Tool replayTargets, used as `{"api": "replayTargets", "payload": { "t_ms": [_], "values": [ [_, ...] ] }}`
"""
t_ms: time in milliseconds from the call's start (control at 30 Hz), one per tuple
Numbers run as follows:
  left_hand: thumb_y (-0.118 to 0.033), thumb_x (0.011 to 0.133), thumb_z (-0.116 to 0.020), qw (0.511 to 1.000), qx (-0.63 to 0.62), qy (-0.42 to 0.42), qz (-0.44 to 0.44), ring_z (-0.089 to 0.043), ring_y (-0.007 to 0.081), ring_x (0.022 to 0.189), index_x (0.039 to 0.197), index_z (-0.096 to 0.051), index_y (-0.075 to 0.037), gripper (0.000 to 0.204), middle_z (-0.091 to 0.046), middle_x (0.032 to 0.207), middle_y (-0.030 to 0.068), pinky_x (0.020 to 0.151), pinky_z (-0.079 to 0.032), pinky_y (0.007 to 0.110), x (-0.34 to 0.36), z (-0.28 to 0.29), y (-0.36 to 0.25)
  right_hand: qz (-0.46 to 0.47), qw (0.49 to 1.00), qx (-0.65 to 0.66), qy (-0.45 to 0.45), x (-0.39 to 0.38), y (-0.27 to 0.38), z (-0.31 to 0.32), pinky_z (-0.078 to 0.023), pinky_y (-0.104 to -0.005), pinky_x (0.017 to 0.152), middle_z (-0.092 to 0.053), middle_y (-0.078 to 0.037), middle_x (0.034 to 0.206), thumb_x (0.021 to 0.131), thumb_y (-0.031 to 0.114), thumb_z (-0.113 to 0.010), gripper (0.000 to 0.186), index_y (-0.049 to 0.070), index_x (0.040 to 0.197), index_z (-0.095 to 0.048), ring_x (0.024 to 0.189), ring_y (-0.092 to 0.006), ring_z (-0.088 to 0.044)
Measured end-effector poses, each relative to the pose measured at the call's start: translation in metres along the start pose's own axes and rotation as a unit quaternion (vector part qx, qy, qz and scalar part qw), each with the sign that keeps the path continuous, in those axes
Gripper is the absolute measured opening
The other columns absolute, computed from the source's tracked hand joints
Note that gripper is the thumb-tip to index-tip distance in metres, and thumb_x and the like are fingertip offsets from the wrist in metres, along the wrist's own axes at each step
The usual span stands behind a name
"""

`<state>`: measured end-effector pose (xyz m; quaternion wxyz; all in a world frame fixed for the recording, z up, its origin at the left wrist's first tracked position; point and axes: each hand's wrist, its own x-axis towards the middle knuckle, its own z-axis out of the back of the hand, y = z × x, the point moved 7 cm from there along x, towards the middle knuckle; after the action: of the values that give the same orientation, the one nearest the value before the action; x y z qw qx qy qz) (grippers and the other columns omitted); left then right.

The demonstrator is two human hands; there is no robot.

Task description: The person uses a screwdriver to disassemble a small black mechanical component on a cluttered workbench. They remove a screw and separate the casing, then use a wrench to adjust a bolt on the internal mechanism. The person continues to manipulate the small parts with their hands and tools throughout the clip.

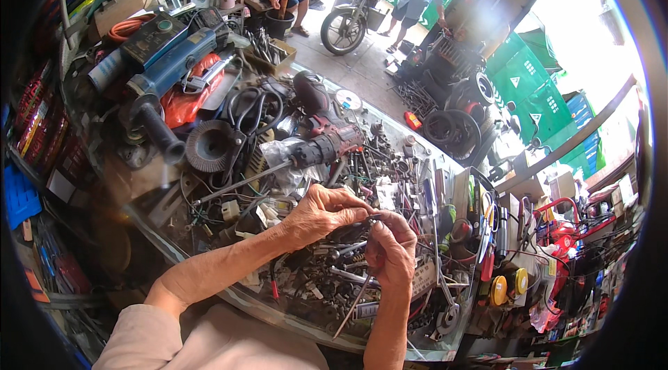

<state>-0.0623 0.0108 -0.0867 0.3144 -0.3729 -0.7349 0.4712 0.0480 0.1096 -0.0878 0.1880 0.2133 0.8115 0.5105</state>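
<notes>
Over a cluttered workbench my left hand (321,215) and my right hand (394,248) meet fingertip to fingertip. Both pinch a small dark piece (374,217) too small to name. A thin metal rod (352,306), perhaps a screwdriver shaft, slants down from under my right palm; its upper end is hidden in the curled fingers. Just beyond my hands lies a red and black power drill (327,146) with a long bit. Beneath them spread loose screws, bolts and small metal parts (327,286).
Black-handled scissors (252,116) and a round abrasive wheel (209,146) lie left of the drill. Further left stands a blue machine (174,60). Tools and yellow tape rolls (499,290) crowd the right. Beyond the bench are a motorcycle (348,18) and two people.
</notes>
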Motion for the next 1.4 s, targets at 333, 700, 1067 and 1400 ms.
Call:
{"api": "replayTargets", "payload": {
  "t_ms": [333,700,1067,1400],
  "values": [
    [-0.008,0.086,-0.068,1.000,-0.008,-0.014,0.017,-0.062,0.0083,0.084,0.102,-0.068,0.001,0.019,-0.069,0.091,0.0059,0.078,-0.051,0.023,-0.001,0.001,-0.001,-0.005,1.000,0.006,-0.003,0.001,-0.003,0.004,-0.035,-0.0192,0.033,-0.056,-0.002,0.062,0.089,0.005,-0.063,0.018,0.000,0.106,-0.062,0.042,-0.0062,-0.047],
    [-0.011,0.086,-0.068,0.999,-0.004,-0.036,0.029,-0.061,0.0072,0.082,0.100,-0.068,0.001,0.019,-0.068,0.089,0.0043,0.075,-0.050,0.022,-0.001,0.006,0.005,0.025,0.992,-0.085,-0.088,-0.008,0.012,-0.009,-0.033,-0.0191,0.030,-0.061,-0.005,0.065,0.085,0.009,-0.067,0.013,0.000,0.092,-0.062,0.037,-0.0069,-0.047],
    [-0.008,0.086,-0.068,0.999,-0.021,-0.019,0.026,-0.061,0.0078,0.083,0.100,-0.068,0.000,0.016,-0.069,0.091,0.0052,0.076,-0.050,0.023,-0.001,0.002,0.002,0.064,0.960,-0.235,-0.135,-0.019,0.021,-0.012,-0.031,-0.0187,0.033,-0.059,-0.001,0.062,0.085,0.013,-0.071,0.016,0.000,0.090,-0.064,0.039,-0.0045,-0.047],
    [-0.007,0.087,-0.068,1.000,-0.017,0.000,0.015,-0.062,0.0079,0.085,0.100,-0.069,0.000,0.015,-0.069,0.092,0.0054,0.077,-0.051,0.023,-0.001,-0.001,0.004,0.065,0.951,-0.263,-0.148,-0.024,0.024,-0.015,-0.035,-0.0172,0.048,-0.058,0.004,0.066,0.087,0.013,-0.069,0.016,-0.001,0.089,-0.064,0.055,-0.0006,-0.045]
  ]
}}
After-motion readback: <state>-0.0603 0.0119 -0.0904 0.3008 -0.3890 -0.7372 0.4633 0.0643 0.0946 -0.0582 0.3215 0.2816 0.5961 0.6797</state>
